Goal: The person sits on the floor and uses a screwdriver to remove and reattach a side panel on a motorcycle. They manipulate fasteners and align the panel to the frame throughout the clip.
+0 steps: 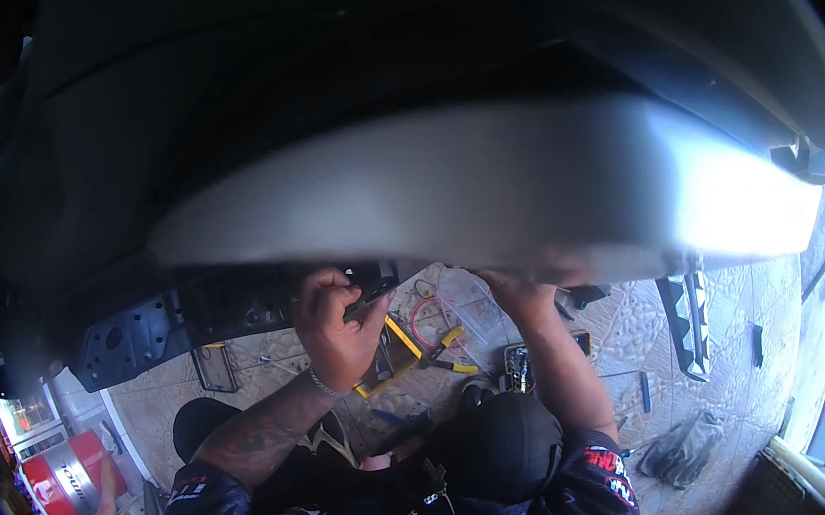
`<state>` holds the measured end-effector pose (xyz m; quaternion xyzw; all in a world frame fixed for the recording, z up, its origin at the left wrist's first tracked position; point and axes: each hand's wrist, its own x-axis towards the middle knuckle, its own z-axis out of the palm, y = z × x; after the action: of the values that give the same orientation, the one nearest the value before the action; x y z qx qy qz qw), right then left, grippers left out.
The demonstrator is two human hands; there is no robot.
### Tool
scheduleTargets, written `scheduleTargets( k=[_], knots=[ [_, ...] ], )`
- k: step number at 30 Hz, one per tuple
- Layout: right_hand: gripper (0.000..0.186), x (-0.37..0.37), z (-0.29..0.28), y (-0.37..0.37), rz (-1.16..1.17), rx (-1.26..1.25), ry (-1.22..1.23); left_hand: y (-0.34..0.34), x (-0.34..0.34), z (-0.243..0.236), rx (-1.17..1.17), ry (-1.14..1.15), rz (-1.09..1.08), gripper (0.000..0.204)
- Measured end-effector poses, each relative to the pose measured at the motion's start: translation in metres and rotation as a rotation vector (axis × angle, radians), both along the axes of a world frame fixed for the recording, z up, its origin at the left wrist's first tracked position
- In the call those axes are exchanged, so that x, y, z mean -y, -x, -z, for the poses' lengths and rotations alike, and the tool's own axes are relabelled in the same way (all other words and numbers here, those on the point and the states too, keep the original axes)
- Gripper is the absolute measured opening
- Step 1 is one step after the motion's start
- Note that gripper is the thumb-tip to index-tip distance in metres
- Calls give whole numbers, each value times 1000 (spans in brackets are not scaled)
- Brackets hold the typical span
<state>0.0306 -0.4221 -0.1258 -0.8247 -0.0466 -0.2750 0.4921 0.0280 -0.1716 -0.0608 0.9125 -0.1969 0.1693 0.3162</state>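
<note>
A broad, blurred grey-silver panel (461, 177) hangs close in front of me, its lower edge above my hands. My left hand (333, 322) is raised beneath that edge, fingers curled and thumb closed against a black plastic part (377, 279). What exactly this part is, I cannot make out. To the right, my right hand (521, 295) reaches up to the panel's underside. Its fingers are hidden or smeared there, so their grip does not show. Left of my left hand runs a black perforated bracket (130, 341) under the panel.
On the patterned tile floor (617, 324) lie yellow-handled pliers (448, 350), a yellow-edged tray (392, 361), a small case of bits (518, 369) and a grey glove (684, 447). A silver-and-black strip (684, 326) stands at right. A red drum (73, 478) is at lower left.
</note>
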Motion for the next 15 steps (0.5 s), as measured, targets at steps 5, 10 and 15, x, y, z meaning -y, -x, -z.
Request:
scheduleTargets(
  k=[5,10,15],
  knots=[
    [49,-13,-39,-7,-2,-101,-298,-2,-1,1,0,12,7,42],
    [60,-11,-32,-12,-92,-218,-327,-1,0,1,15,0,7,40],
    [69,-11,-23,-14,-91,-147,-239,-2,-1,2,15,28,16,39]
  ],
)
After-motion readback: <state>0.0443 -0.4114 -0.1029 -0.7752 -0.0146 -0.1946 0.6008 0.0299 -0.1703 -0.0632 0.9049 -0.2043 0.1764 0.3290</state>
